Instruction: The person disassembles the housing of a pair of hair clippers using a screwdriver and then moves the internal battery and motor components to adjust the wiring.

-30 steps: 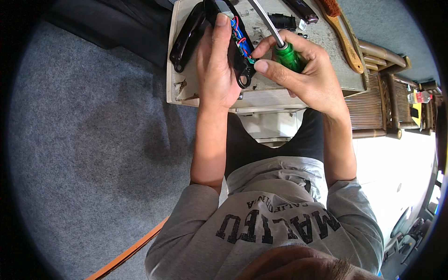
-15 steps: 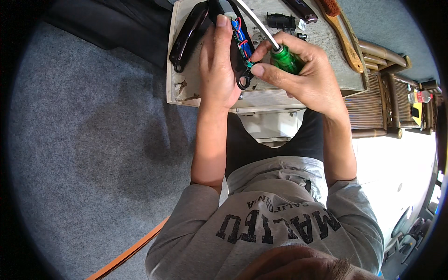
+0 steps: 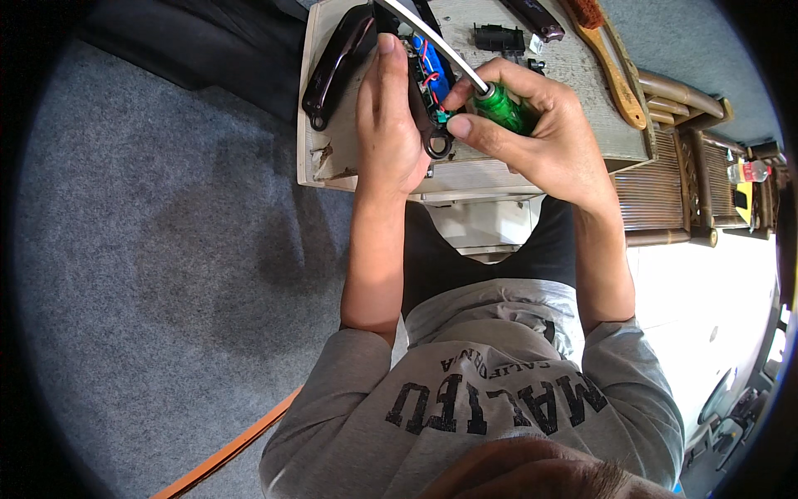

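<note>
Screwdriver [image 3: 499, 105] farther left, over casing [image 3: 418, 104] edge

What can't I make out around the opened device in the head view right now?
- Screwdriver tip: cut off by the head view's top edge.
- Opened device, far end: crossed by the screwdriver shaft and lost toward the top edge.
- Left hand: the fingers under the device are hidden by it.
- Right hand: whether it grips or only touches the green part is too small to tell.
- Brush: head cut off by the top edge.
</note>
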The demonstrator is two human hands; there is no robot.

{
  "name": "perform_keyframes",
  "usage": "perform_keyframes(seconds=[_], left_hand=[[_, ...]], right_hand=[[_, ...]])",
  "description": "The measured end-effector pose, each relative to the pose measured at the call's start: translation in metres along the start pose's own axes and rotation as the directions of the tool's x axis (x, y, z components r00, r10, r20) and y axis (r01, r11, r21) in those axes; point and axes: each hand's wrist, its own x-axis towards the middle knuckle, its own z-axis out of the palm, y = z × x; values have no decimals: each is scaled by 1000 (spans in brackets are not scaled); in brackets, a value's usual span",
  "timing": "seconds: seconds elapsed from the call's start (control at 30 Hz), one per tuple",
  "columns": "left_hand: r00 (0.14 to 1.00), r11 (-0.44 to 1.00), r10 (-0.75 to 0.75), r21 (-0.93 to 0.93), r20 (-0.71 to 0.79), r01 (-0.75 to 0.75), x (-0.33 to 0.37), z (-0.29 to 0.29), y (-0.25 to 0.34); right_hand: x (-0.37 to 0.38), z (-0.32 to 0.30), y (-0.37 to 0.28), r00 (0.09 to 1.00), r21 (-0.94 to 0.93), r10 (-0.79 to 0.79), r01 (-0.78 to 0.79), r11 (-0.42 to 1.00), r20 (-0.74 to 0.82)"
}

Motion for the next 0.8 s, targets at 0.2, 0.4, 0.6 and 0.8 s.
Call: perform_keyframes(seconds=[0.2,0.4,0.6,0.8], left_hand=[[999,1000,-5,-28,34,6,1,1,3],[995,996,3,-85,97,5,0,4,4],[999,983,-44,-180,1,44,-4,22,14],[915,962,-51,-225,401,153,4,-24,13]], right_hand=[[0,-6,-12,992,31,120,-121,992,46],[0,-6,-9,982,94,183,-186,978,36],[1,-4,-10,993,43,113,-112,993,-25],[2,-6,-11,982,189,180,-186,964,47]])
